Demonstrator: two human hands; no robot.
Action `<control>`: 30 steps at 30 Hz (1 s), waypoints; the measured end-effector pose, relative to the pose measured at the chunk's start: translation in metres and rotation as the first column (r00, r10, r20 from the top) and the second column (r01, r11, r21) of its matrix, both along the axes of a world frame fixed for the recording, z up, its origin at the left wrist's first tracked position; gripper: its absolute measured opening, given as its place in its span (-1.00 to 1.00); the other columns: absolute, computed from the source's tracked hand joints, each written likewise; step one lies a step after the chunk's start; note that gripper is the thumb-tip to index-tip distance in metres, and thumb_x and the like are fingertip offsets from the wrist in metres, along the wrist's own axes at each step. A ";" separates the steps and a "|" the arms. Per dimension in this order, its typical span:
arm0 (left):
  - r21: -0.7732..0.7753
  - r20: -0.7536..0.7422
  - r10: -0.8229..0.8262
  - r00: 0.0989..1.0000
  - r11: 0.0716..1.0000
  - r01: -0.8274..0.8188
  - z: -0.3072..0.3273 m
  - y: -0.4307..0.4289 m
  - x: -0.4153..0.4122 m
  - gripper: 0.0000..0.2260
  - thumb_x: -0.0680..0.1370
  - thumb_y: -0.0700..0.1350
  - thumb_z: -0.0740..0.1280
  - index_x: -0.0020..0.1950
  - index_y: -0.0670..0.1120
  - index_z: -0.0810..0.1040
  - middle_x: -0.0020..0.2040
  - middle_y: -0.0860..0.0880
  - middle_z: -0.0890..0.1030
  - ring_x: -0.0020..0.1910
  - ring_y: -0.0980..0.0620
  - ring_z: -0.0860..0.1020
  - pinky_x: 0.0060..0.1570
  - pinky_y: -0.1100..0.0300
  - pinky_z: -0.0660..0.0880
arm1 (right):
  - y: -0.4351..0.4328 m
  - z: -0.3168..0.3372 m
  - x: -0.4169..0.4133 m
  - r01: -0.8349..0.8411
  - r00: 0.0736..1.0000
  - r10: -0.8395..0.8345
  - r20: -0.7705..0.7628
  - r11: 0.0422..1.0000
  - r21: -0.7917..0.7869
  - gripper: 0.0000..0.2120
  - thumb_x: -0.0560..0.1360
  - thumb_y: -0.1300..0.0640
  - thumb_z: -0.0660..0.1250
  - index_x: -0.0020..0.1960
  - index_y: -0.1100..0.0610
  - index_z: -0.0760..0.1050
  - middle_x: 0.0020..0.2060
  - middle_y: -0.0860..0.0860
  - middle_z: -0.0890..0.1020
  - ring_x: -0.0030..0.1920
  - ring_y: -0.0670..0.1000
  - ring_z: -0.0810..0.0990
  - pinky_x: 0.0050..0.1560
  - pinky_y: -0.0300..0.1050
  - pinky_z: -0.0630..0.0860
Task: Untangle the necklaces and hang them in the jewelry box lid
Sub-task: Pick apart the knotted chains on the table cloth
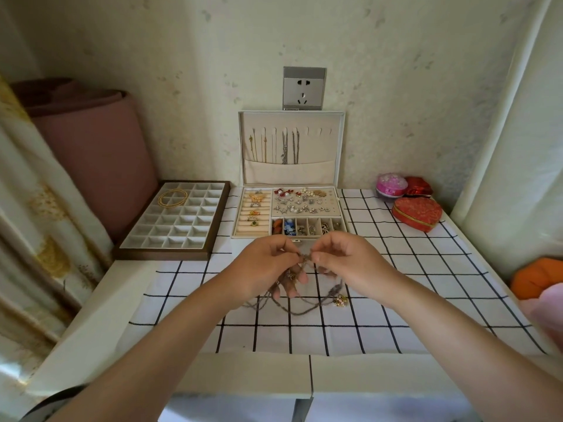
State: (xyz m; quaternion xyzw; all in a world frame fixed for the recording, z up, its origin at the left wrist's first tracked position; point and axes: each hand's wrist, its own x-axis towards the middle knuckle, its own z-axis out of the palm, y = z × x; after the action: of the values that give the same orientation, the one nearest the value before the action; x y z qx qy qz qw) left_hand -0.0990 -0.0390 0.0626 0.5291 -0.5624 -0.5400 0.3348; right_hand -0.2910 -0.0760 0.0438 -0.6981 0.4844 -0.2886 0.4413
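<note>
Nearest me, the left hand [268, 264] and right hand [345, 258] were raised over the checked cloth [411, 300] on the table [122, 300]. Both sets of fingers [320, 256] pinched the knot of the tangled necklaces [295, 312] between them, with loops and a gold pendant [340, 300] drooping below. Just beyond the fingers sat the open jewelry box [236, 214]. Its lid [333, 147] stood upright behind, with several chains [285, 147] hanging inside.

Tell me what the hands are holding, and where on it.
The left hand and right hand both pinch the tangled necklaces at the knot on top; loose loops and a pendant hang below.
</note>
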 end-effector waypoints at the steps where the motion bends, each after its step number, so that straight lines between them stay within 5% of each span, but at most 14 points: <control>1: 0.001 0.008 -0.003 1.000 1.000 0.003 0.000 0.000 -0.001 -0.92 0.64 -0.23 0.23 -0.04 -0.17 0.48 -0.19 -0.19 0.70 -0.39 -0.14 0.59 -0.53 0.22 0.39 | 0.000 -0.002 0.000 0.007 1.000 -0.009 -0.028 0.998 -0.056 -0.94 0.52 0.16 0.44 -0.05 0.01 0.61 -0.14 -0.02 0.69 -0.13 -0.03 0.66 -0.06 -0.08 0.59; 7: 0.013 -0.006 -0.017 1.000 1.000 0.017 0.003 0.001 -0.002 -0.90 0.66 -0.23 0.19 0.02 -0.18 0.48 -0.13 -0.19 0.71 -0.33 -0.16 0.60 -0.50 0.21 0.40 | 0.006 0.006 0.005 0.011 0.999 -0.014 -0.047 0.997 -0.071 -0.85 0.55 0.07 0.40 -0.17 -0.06 0.69 -0.33 -0.27 0.66 -0.26 -0.31 0.57 -0.15 -0.31 0.42; 10: 0.032 -0.016 -0.012 1.000 0.999 0.013 0.004 0.001 -0.002 -0.87 0.66 -0.23 0.16 0.01 -0.17 0.49 -0.13 -0.19 0.71 -0.29 -0.18 0.63 -0.46 0.19 0.41 | 0.009 0.009 0.007 -0.012 1.000 0.012 0.014 1.000 -0.016 -0.87 0.53 0.08 0.43 -0.17 -0.02 0.71 -0.30 -0.15 0.71 -0.30 -0.32 0.57 -0.18 -0.38 0.45; 14: 0.035 0.018 -0.033 0.999 0.999 0.033 0.002 0.001 -0.002 -0.87 0.67 -0.20 0.17 0.00 -0.18 0.48 -0.11 -0.22 0.71 -0.24 -0.19 0.66 -0.42 0.16 0.45 | 0.010 0.008 0.008 -0.032 0.997 0.029 0.065 0.999 0.039 -0.92 0.49 0.06 0.48 -0.15 0.01 0.74 -0.20 0.08 0.72 -0.26 -0.17 0.56 -0.11 -0.17 0.52; 19: -0.122 0.271 0.039 0.962 0.993 -0.005 -0.008 -0.001 0.002 -0.90 0.60 -0.12 0.31 -0.08 -0.03 0.59 -0.04 -0.03 0.63 -0.05 -0.05 0.63 -0.22 0.08 0.62 | 0.010 0.007 0.010 -0.007 0.998 0.004 0.065 0.999 0.051 -0.89 0.48 0.18 0.48 -0.12 -0.02 0.73 -0.33 -0.11 0.69 -0.31 -0.21 0.56 -0.18 -0.29 0.51; 22: -0.216 0.389 0.044 0.920 0.975 0.044 -0.008 -0.003 0.002 -0.90 0.57 -0.08 0.37 -0.14 0.07 0.61 -0.05 0.11 0.53 -0.12 0.15 0.51 -0.09 0.22 0.46 | 0.010 0.005 0.011 0.021 1.000 -0.019 -0.024 0.996 0.087 -0.89 0.46 0.17 0.40 -0.16 0.05 0.70 -0.38 -0.07 0.64 -0.31 -0.12 0.57 -0.21 -0.20 0.51; 27: -0.124 0.280 -0.002 0.960 0.992 0.038 -0.007 -0.003 -0.005 -0.80 0.56 -0.22 0.29 -0.19 0.02 0.60 -0.36 0.16 0.54 -0.34 0.21 0.44 -0.22 0.23 0.36 | 0.014 0.002 0.014 -0.029 0.998 0.040 -0.050 0.978 0.205 -0.77 0.30 0.05 0.27 -0.13 0.12 0.59 -0.34 -0.01 0.59 -0.26 0.02 0.52 -0.18 0.02 0.45; 30: -0.154 0.256 0.023 0.966 0.988 0.017 -0.007 -0.003 -0.005 -0.86 0.54 -0.19 0.34 -0.19 0.00 0.61 -0.35 0.13 0.54 -0.33 0.18 0.45 -0.20 0.23 0.39 | 0.013 0.003 0.014 -0.012 1.000 0.008 0.022 0.982 0.189 -0.87 0.35 0.22 0.33 -0.19 0.05 0.62 -0.35 0.00 0.59 -0.31 -0.03 0.53 -0.18 -0.04 0.46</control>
State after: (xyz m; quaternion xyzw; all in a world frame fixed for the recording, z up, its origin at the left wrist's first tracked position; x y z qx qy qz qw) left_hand -0.1044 -0.0423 0.0556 0.5680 -0.6405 -0.4210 0.2998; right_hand -0.2769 -0.0630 0.0463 -0.6523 0.5015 -0.2465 0.5121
